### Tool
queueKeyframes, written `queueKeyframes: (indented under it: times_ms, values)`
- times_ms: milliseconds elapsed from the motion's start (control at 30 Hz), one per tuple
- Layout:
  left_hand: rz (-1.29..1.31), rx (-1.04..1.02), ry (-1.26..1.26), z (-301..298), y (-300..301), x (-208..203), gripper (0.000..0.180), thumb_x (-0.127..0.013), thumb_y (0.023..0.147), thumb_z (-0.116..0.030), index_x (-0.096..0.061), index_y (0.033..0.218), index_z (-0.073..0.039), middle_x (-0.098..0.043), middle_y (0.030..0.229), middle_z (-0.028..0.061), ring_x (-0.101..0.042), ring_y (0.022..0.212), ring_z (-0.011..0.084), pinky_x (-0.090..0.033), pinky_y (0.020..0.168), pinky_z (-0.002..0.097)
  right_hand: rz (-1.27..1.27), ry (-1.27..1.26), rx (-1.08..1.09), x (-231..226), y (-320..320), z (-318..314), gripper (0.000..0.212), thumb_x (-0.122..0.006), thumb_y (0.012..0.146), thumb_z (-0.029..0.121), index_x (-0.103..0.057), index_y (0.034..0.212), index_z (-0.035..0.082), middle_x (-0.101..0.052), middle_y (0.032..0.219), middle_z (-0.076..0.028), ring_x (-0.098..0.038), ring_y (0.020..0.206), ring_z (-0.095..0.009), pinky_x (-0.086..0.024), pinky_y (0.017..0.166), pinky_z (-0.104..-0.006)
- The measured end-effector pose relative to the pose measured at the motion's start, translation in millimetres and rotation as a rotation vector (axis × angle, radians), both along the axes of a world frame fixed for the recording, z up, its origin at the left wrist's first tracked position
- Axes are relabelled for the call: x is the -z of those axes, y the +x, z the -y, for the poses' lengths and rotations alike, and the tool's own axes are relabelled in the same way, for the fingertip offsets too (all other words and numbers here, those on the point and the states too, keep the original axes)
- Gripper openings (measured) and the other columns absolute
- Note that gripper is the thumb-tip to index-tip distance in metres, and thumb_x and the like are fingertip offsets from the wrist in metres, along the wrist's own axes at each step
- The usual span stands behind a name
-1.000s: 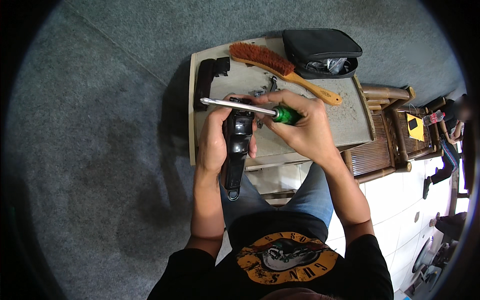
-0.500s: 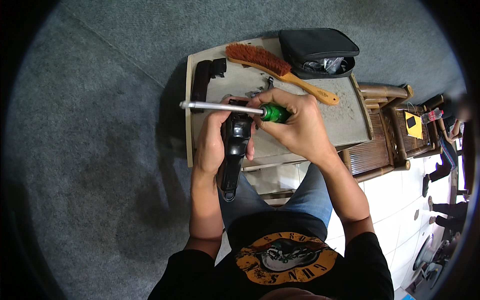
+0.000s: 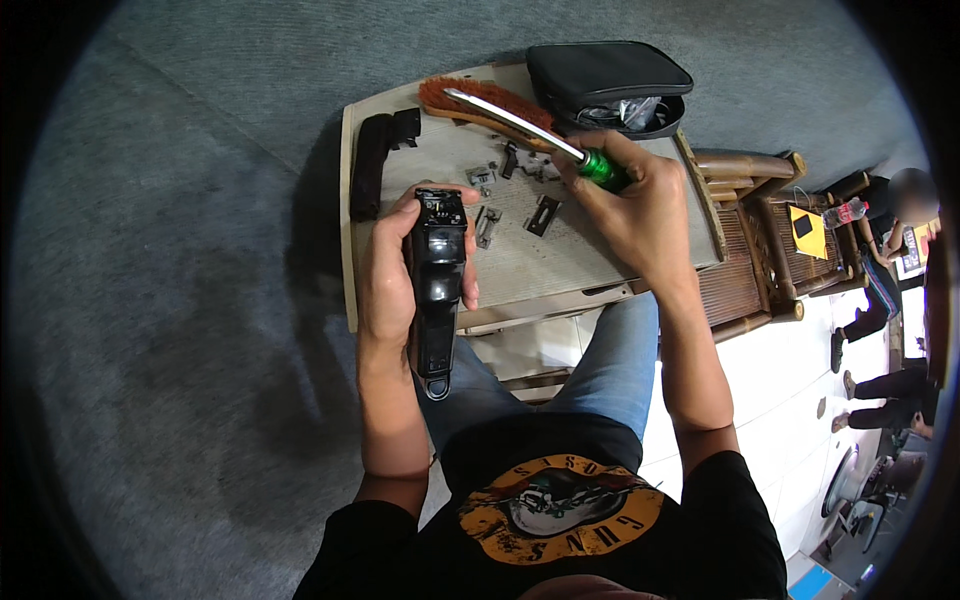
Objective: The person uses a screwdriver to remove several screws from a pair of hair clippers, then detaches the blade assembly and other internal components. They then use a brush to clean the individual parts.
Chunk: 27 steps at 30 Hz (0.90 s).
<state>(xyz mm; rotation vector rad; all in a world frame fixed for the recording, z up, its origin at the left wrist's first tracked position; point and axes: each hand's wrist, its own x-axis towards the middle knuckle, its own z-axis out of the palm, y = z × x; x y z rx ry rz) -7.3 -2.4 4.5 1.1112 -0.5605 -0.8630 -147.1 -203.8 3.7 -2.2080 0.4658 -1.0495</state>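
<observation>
In my left hand is a glossy black handheld body that looks like a hair clipper. Its open top end shows inner parts, and a hanging loop is at the lower end. My right hand grips the green handle of a screwdriver, its long metal shaft pointing up and left above the brush. Tip and clipper are apart. Between the hands, on the table, lie a dark slotted plate, a small metal bracket and several other small parts.
A brush with reddish bristles lies at the table's far side. Beside it stands an unzipped black case. A long black cover piece rests along the left edge. Bamboo chairs stand to the right; other people are farther off.
My right hand has drawn the screwdriver away from the clipper, up and to the right, with its shaft now slanted. The small parts on the table have come into sight.
</observation>
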Motion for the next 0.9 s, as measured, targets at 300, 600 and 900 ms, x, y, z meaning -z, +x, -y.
queueKeyframes:
  times_ms: [300,600,900]
  values:
    - [-0.081,-0.008,-0.006,0,-2,-1,0.056,-0.034,0.110,-0.041,-0.063,0.131,0.003,-0.064,0.087,0.0096,-0.064,0.055,0.0172,-0.056,0.049,0.0331,-0.150,-0.045,0.018,10,-6,0,0.025,-0.084,0.085,0.015,-0.082,0.109,0.008,-0.075,0.073,-0.015,-0.075,0.065,-0.030,-0.057,0.064,-0.0385]
    - [-0.064,0.013,-0.031,0,3,4,0.057,-0.034,0.110,-0.042,-0.063,0.131,0.002,-0.065,0.086,0.0096,-0.066,0.056,0.0189,-0.056,0.050,0.0341,-0.035,0.117,-0.002,8,-5,-6,0.033,-0.087,0.088,0.014,-0.080,0.118,0.006,-0.078,0.080,-0.013,-0.077,0.071,-0.018,-0.056,0.067,-0.0326]
    - [0.035,-0.073,0.149,-17,16,-26,0.057,-0.034,0.111,-0.041,-0.065,0.131,0.002,-0.065,0.087,0.0077,-0.064,0.057,0.0169,-0.056,0.050,0.0336,0.134,0.307,-0.066,0,-12,-3,0.043,-0.079,0.098,0.016,-0.064,0.135,0.001,-0.079,0.089,-0.015,-0.071,0.075,-0.012,-0.054,0.069,-0.0275]
